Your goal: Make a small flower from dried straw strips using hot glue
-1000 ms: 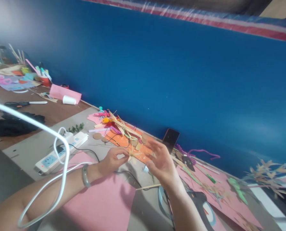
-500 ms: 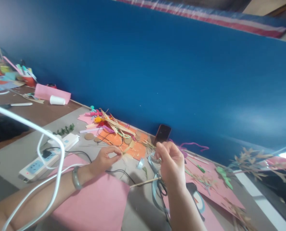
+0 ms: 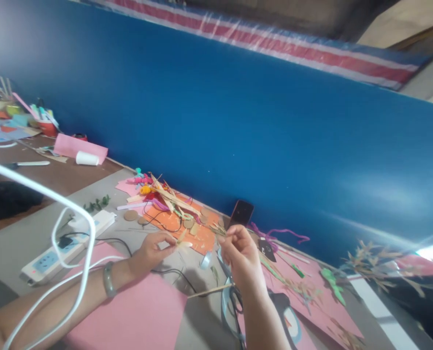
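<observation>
My left hand, with a bracelet on its wrist, pinches a small pale dried leaf piece between thumb and fingertips. Several thin blades of it stick out past the fingers. To the right, my right hand is raised with thumb and fingers pressed together. Whatever those fingers hold is too small or hidden to name. Below that hand lie scissors, partly covered by the wrist, and a thin straw-coloured stick. A pink paper sheet spreads under my left forearm.
Orange paper bears dried strips and wooden discs. A phone leans against the blue partition. A power strip and white cable lie at left. Pink paper with leaves and dried sprigs are at right.
The view has tilted a little upward. My right hand has shifted left, closer to my left hand, uncovering a black card behind it. More of the leaf piece in my left hand shows.
</observation>
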`<state>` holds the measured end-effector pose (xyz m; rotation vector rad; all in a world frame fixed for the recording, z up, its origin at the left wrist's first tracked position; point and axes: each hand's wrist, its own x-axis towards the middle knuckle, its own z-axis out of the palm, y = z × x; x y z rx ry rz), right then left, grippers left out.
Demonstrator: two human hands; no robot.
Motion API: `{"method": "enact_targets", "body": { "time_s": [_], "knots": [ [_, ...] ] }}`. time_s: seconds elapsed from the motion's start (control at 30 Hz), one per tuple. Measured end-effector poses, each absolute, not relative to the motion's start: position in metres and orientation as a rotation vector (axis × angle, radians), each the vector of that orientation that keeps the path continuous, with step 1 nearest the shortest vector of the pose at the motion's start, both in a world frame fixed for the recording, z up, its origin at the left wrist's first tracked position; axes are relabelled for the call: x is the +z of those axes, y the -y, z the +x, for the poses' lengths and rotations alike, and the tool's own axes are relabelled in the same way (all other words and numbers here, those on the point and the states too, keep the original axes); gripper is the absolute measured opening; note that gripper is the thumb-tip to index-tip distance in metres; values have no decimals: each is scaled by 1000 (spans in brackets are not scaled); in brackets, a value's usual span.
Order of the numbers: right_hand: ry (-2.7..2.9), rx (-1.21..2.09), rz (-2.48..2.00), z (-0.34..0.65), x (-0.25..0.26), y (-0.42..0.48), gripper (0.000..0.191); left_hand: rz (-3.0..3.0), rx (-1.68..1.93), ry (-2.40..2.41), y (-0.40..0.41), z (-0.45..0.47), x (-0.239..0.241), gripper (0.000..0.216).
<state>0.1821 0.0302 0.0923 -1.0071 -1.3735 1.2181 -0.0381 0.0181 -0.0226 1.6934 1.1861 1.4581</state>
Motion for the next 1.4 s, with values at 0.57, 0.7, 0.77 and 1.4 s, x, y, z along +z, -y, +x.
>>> {"method": "enact_targets", "body": {
  "time_s": [0.57, 0.7, 0.77, 1.4],
  "knots": [
    [1838, 1203, -1193, 153, 42, -45, 34, 1693, 1430, -1068, -21, -37, -17, 27],
    [1830, 1272, -1174, 144, 41, -44, 36, 1674, 1401, -1057, -19, -38, -10, 28],
    [1825, 1280, -1164, 142, 41, -42, 39, 1676, 1388, -1041, -19, -38, -11, 28],
    [1659, 1163, -1280, 126, 40, -42, 37, 1674, 1562, -1114, -30, -33, -29, 27]
  ]
}}
